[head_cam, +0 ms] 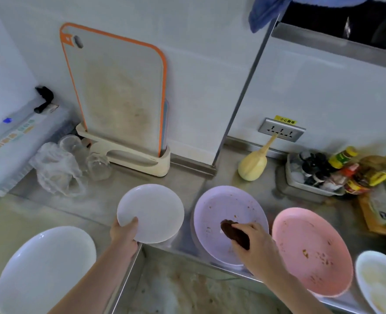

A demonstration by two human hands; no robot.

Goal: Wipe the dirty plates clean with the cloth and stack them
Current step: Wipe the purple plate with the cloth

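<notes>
My left hand (125,232) grips the near rim of a clean round white plate (151,213), thumb on top. My right hand (253,242) is closed around a dark brown cloth (231,231), pressing it onto the soiled round lilac plate (223,207) beneath it. Just right of that hand lies a smeared round pink plate (312,252).

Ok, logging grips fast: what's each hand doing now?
Left hand: closed on the small white plate.
Right hand: closed on the dark cloth, over the purple plate.
</notes>
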